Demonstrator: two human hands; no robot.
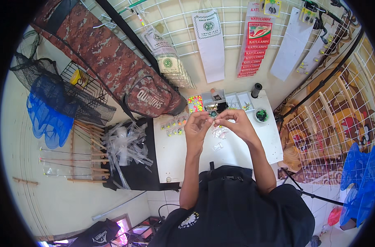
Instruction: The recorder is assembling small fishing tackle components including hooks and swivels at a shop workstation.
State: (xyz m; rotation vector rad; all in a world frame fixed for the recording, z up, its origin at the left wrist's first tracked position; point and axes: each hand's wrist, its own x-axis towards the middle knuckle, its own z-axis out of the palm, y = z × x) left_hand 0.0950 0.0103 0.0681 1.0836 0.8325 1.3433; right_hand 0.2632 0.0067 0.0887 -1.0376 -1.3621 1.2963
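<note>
- Near the body first: keep both forearms raised off the white table [237,152], elbows tucked against the black shirt, for steady fingertips.
- Left hand [197,127]: fingers curled in, thumb and forefinger closed in a pinch on the near side of a small dark round piece [212,114]. Judged best held lightly, only firm enough to stop it turning.
- Right hand [235,122]: also curled, fingertips pinched onto the same piece from the other side. Cannot tell whether a line or hook runs between the two pinches; too fine to see.
- Small dark round piece: up in the air between the two sets of fingertips, above the table's far half, touching nothing else.
- Work close over the table, not beyond its edge, so a dropped part lands on white and shows.
- Just below the hands: small clear packets [218,132] lying loose on the table; worth keeping sleeves clear of them.
- To the left of those: rows of little bright pieces [174,125] laid out on the table, easy to scatter with a careless wrist.
- Farther on: a compartment box of neon beads [195,103] and clear divided trays [239,101], within reach for the next part.
- Farthest on the table: a small round green cup [261,115] and a black cylinder [256,89], well apart from the hands.
</note>
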